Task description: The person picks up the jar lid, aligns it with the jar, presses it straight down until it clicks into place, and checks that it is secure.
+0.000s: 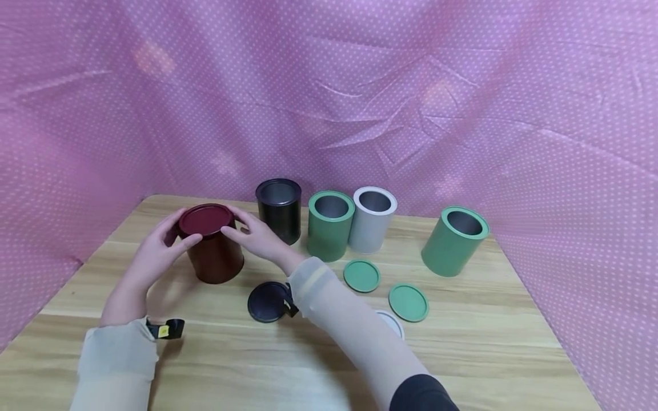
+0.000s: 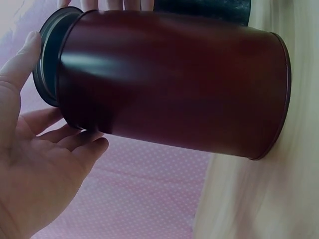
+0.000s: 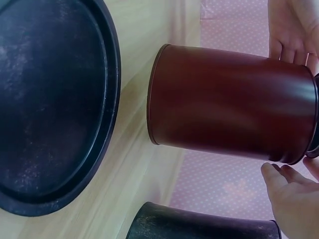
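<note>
A dark red can (image 1: 216, 261) stands upright at the left of the table, with its red lid (image 1: 207, 219) over its mouth. My left hand (image 1: 151, 252) holds the lid from the left, thumb on its near edge and fingers round the far side. From the right, my right hand (image 1: 263, 240) holds the same lid, its thumb at the near edge too. In the left wrist view the lid's dark underside (image 2: 49, 59) shows, tilted, with a gap to the can's rim on the near side. The can's base is down on the wood.
Behind stand an open black can (image 1: 280, 220), a green can (image 1: 329, 234), a white can (image 1: 371, 228) and another green can (image 1: 451, 248) farther right. A black lid (image 1: 264, 302), two green lids (image 1: 362, 276) and a white lid (image 1: 393, 324), partly under my right forearm, lie on the table.
</note>
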`<state>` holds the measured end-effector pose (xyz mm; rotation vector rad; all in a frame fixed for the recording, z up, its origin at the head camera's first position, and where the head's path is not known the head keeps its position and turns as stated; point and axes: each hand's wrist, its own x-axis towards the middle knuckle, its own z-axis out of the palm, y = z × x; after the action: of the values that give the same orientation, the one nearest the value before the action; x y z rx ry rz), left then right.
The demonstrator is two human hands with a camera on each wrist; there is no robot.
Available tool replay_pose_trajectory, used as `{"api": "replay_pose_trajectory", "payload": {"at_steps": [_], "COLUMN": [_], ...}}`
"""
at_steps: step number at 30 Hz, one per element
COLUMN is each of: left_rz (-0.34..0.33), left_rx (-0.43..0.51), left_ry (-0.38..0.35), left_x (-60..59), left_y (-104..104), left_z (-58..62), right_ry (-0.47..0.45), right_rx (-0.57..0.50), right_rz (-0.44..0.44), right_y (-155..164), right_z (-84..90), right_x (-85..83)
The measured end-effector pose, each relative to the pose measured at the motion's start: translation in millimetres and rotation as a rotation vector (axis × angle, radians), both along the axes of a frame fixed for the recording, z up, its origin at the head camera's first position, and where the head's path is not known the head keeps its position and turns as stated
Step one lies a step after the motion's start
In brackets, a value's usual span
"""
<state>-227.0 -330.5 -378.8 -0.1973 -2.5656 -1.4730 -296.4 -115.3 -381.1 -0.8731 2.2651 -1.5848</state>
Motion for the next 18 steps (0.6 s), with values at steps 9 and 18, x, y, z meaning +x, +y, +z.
{"api": "replay_pose_trajectory", "payload": {"at_steps": [9, 18], "left_rz": [-0.009, -0.024], "left_rx": [-0.031, -0.052], "left_ry": [-0.030, -0.104], "left_x": [-8.6, -17.0], "left_y": [-7.4, -13.8], "left_z": [-2.9, -4.7], "right_ry": [-0.020, -0.010], "right_rx": [0.024, 0.062], "right_rz": [-0.006, -0.036], "right_y": [-7.4, -11.8], "right_z": [-2.7, -3.4], "right_x": [-6.0, -12.7]}}
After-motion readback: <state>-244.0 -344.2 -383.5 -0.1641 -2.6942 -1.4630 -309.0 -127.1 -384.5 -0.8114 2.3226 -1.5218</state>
